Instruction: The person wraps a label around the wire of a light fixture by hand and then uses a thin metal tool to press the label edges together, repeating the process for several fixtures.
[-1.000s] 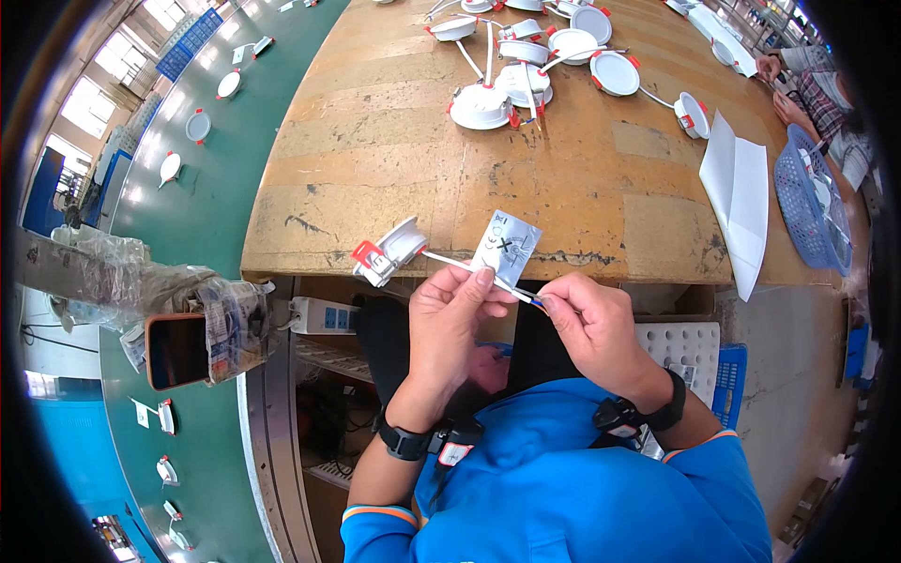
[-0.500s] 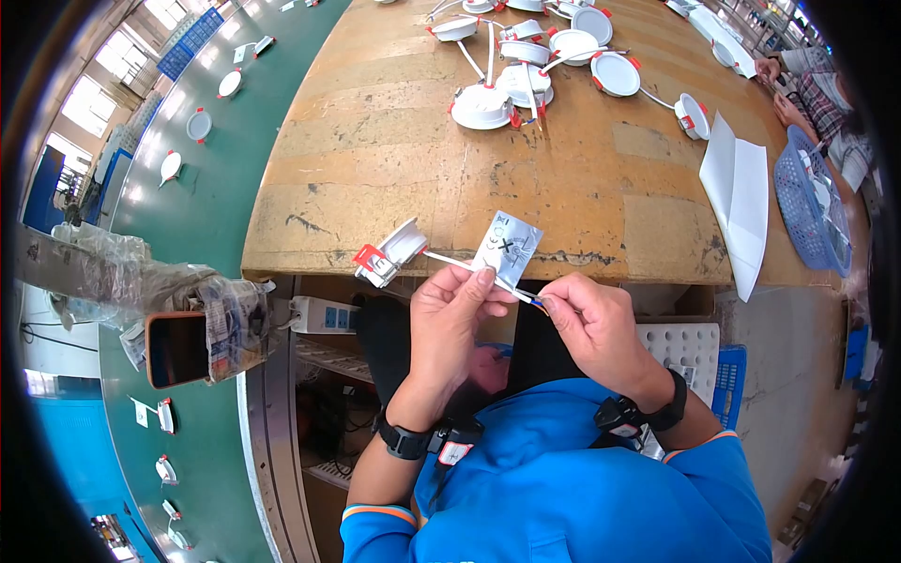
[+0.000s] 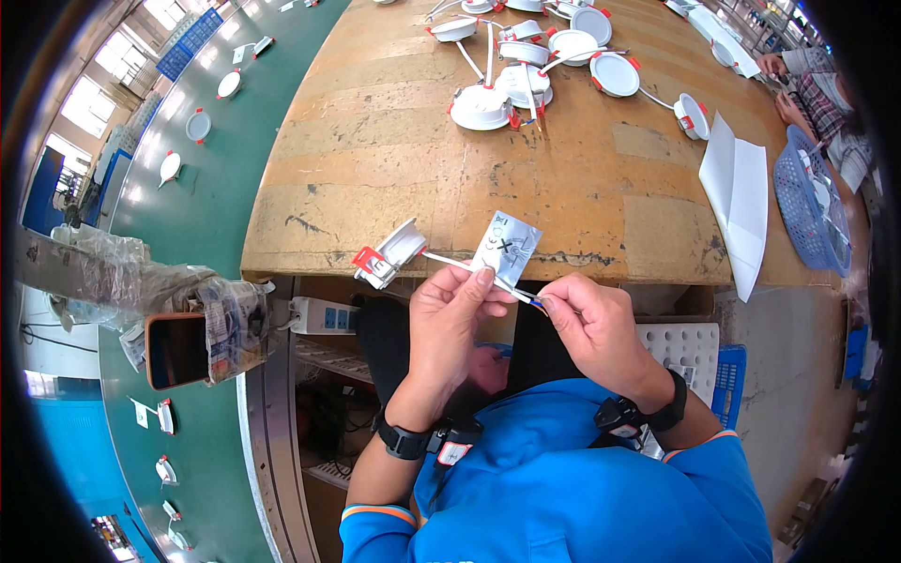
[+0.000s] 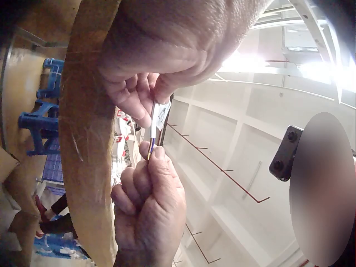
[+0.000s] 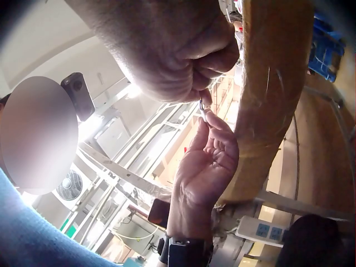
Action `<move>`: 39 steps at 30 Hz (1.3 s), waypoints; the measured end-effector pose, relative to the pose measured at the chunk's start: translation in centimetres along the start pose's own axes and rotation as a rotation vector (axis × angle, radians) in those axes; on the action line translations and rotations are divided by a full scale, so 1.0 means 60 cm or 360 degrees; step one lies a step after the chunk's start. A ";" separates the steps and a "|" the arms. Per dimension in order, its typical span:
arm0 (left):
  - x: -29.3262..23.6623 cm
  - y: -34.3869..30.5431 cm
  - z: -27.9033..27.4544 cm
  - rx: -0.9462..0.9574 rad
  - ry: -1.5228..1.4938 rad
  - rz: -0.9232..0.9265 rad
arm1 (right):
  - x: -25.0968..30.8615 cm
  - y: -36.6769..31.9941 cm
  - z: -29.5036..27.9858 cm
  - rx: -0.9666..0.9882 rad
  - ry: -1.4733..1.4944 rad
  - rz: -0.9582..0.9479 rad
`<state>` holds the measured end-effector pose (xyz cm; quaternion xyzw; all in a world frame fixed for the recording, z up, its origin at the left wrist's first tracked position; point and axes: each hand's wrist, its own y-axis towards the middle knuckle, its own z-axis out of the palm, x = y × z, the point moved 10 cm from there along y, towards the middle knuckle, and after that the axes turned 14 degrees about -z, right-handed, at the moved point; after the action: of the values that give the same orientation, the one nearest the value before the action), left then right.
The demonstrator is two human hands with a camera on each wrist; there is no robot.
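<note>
Pinched between the thumb and fingers of my left hand is a white cable, along with a silver label printed with black marks. The cable runs left to a round white downlight with a red clip, beside the table's front edge. Thin coloured wires come out of the cable's other end, and my right hand pinches their tips. In the left wrist view, blue and yellowish wires show between the two hands. The right fingertips hide the wire ends.
Several white downlights lie at the back of the worktable. White paper and a blue basket are at the right, near another person's hands. A phone is mounted left, beside a green bench with more downlights.
</note>
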<state>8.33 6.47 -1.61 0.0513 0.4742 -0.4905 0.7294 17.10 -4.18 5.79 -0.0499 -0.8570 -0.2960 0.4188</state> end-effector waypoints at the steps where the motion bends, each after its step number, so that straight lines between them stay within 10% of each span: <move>1: 0.000 0.000 0.000 0.0000 0.0002 -0.0002 | 0.000 0.000 0.000 -0.0003 -0.0001 -0.0004; 39: 0.001 0.002 -0.003 -0.0076 0.0019 0.0036 | 0.009 -0.002 0.001 -0.0147 -0.0155 -0.0195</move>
<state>8.31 6.58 -1.77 0.0421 0.4894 -0.4703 0.7332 16.69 -4.32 6.10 -0.0310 -0.8633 -0.3574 0.3550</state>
